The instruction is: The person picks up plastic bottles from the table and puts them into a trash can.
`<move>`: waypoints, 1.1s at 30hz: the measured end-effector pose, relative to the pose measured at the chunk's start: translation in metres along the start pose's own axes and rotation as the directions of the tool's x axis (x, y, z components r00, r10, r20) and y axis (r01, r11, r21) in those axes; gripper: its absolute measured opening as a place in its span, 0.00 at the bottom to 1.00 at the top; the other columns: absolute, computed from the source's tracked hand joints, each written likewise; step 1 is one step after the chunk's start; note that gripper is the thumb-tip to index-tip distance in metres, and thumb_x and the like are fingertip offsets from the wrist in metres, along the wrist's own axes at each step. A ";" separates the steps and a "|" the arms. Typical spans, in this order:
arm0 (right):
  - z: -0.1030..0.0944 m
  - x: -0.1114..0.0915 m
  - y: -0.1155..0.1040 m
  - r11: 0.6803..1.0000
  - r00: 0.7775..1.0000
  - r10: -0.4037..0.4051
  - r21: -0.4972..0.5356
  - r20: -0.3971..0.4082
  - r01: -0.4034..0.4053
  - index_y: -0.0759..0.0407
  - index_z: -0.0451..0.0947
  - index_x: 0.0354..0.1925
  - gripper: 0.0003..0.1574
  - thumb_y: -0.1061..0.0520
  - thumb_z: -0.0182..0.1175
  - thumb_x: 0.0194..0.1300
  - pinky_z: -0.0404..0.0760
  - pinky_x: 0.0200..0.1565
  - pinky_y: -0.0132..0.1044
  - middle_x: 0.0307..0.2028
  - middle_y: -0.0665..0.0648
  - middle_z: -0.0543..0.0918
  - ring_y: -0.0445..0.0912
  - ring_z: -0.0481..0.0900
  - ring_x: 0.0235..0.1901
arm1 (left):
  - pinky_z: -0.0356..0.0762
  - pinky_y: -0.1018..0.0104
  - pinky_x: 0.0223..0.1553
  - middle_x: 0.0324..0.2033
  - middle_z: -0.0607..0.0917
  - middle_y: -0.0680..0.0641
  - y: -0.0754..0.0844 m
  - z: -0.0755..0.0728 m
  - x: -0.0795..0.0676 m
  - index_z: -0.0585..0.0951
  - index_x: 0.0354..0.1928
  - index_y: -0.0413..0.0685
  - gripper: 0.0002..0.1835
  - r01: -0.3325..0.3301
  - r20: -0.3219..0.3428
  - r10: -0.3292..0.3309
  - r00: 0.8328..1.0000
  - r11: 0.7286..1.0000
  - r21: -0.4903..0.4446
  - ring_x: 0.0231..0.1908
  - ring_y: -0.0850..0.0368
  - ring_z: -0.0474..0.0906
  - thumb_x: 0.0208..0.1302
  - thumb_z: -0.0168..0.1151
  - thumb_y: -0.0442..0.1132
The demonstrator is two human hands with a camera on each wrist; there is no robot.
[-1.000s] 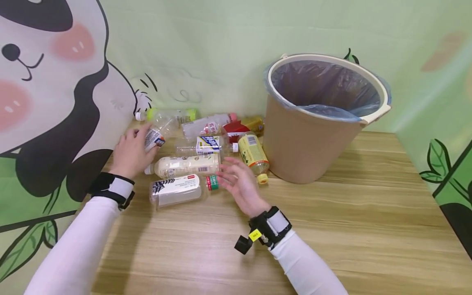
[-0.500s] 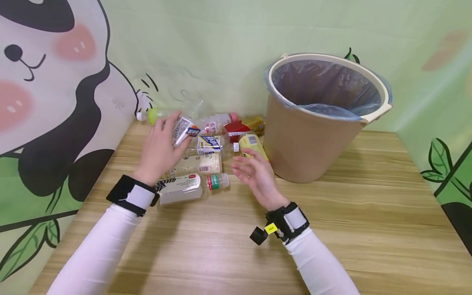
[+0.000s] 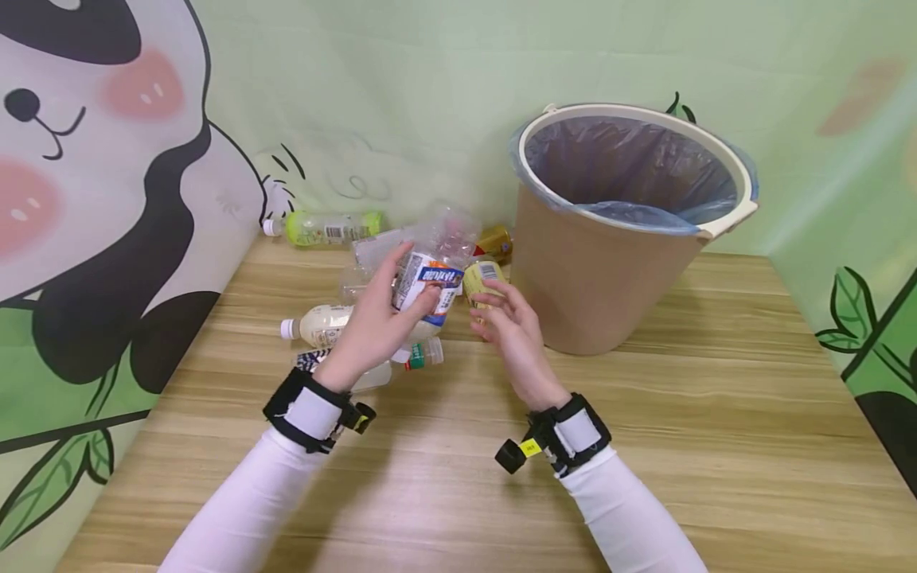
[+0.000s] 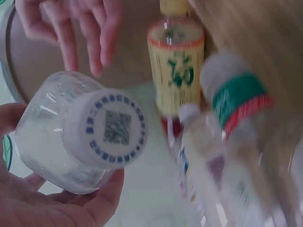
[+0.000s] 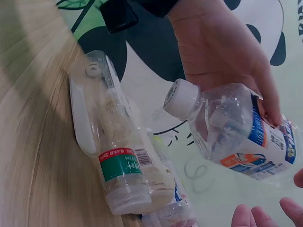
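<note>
My left hand (image 3: 372, 326) grips a clear plastic bottle (image 3: 430, 290) by its blue, white and orange label, raised over the other bottles. Its white cap (image 4: 106, 127) points toward the left wrist camera, and in the right wrist view the bottle (image 5: 222, 125) lies slantwise with the thumb along its label. Just to its right is my right hand (image 3: 519, 342), fingers spread and loosely bent, with nothing in them. Those fingers overlap a yellow-labelled bottle (image 3: 478, 277) standing out behind them in the head view; the left wrist view shows this tea bottle (image 4: 177, 66) more fully.
A tan bin (image 3: 587, 278) lined with a blue bag stands at the back right. On the wooden table lie a green-labelled bottle (image 3: 333, 228), a cream bottle (image 3: 322, 325), a bottle with a green and red neck band (image 3: 426, 352) and a gold container (image 3: 494, 240).
My left hand has carried the clear bottle rightward from the left side of the pile, turning it so the label faces up. The right hand has shifted right, away from the neck-banded bottle.
</note>
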State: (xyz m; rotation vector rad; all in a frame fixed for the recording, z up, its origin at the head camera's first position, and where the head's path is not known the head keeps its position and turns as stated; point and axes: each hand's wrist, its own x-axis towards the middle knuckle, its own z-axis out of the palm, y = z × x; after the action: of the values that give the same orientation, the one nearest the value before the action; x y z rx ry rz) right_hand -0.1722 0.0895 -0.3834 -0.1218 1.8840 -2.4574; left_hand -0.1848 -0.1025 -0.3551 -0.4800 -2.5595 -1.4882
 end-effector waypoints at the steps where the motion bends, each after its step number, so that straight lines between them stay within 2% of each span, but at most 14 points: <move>1: 0.000 0.000 0.000 0.999 1.000 -0.013 -0.029 -0.003 0.013 0.63 0.61 0.65 0.29 0.67 0.48 0.66 0.72 0.58 0.52 0.56 0.69 0.70 0.51 0.74 0.48 | 0.80 0.55 0.40 0.55 0.72 0.40 0.000 0.004 -0.001 0.53 0.73 0.55 0.39 0.018 0.011 -0.018 1.000 1.000 -0.025 0.43 0.49 0.78 0.65 0.57 0.54; 6: -0.001 -0.001 -0.001 0.986 0.998 -0.055 -0.155 -0.011 0.052 0.53 0.61 0.69 0.32 0.62 0.49 0.67 0.73 0.56 0.53 0.58 0.64 0.71 0.55 0.73 0.53 | 0.74 0.49 0.52 0.58 0.72 0.40 0.001 0.022 -0.005 0.50 0.73 0.56 0.37 0.088 0.050 -0.084 0.995 0.991 -0.097 0.51 0.46 0.75 0.68 0.50 0.57; 13: -0.002 -0.002 0.001 0.965 0.996 -0.088 -0.247 -0.008 0.083 0.46 0.59 0.71 0.33 0.57 0.51 0.69 0.76 0.53 0.51 0.58 0.61 0.72 0.53 0.75 0.52 | 0.69 0.46 0.58 0.61 0.72 0.38 0.004 0.041 -0.010 0.48 0.74 0.53 0.35 0.110 0.064 -0.103 0.993 0.986 -0.124 0.56 0.43 0.71 0.72 0.41 0.58; 17: -0.006 -0.003 0.001 0.944 0.994 -0.103 -0.313 0.027 0.107 0.43 0.56 0.72 0.34 0.55 0.50 0.70 0.76 0.52 0.47 0.60 0.59 0.71 0.52 0.75 0.51 | 0.67 0.48 0.60 0.61 0.72 0.39 0.004 0.048 -0.012 0.53 0.72 0.48 0.32 0.123 0.067 -0.117 0.991 0.988 -0.098 0.58 0.45 0.70 0.74 0.38 0.56; 21: -0.011 -0.002 0.001 0.916 0.991 -0.112 -0.378 0.070 0.131 0.41 0.54 0.72 0.35 0.54 0.49 0.70 0.76 0.51 0.46 0.65 0.58 0.66 0.54 0.75 0.51 | 0.69 0.49 0.59 0.59 0.75 0.41 0.003 0.051 -0.014 0.61 0.69 0.47 0.28 0.122 0.072 -0.120 0.990 0.992 -0.024 0.57 0.46 0.71 0.74 0.37 0.54; 25: -0.017 -0.001 0.003 0.893 0.986 -0.124 -0.422 0.113 0.160 0.42 0.52 0.73 0.37 0.53 0.50 0.70 0.76 0.49 0.47 0.67 0.58 0.65 0.54 0.74 0.50 | 0.71 0.48 0.57 0.58 0.76 0.41 0.003 0.052 -0.014 0.64 0.68 0.48 0.26 0.116 0.080 -0.119 0.990 0.992 0.047 0.57 0.46 0.72 0.75 0.36 0.52; 29: -0.022 0.000 0.005 0.873 0.984 -0.105 -0.461 0.141 0.159 0.40 0.51 0.73 0.39 0.53 0.53 0.69 0.76 0.48 0.46 0.67 0.57 0.65 0.53 0.73 0.50 | 0.74 0.49 0.53 0.52 0.80 0.40 0.002 0.053 -0.016 0.65 0.67 0.46 0.24 0.105 0.103 -0.110 0.989 0.993 0.062 0.52 0.46 0.76 0.76 0.35 0.48; 33: -0.024 -0.002 0.004 0.851 0.984 -0.079 -0.503 0.159 0.149 0.41 0.50 0.74 0.43 0.54 0.57 0.66 0.78 0.45 0.47 0.65 0.60 0.66 0.54 0.74 0.48 | 0.75 0.50 0.52 0.49 0.82 0.40 0.000 0.053 -0.017 0.68 0.64 0.44 0.22 0.074 0.114 -0.083 0.990 0.994 0.080 0.49 0.46 0.78 0.76 0.36 0.45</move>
State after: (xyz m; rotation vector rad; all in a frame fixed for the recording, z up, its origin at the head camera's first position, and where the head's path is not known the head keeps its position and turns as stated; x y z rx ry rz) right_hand -0.1728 0.1115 -0.3933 -0.4136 2.4790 -1.8741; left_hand -0.1668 -0.0600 -0.3869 -0.4751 -2.7445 -1.4210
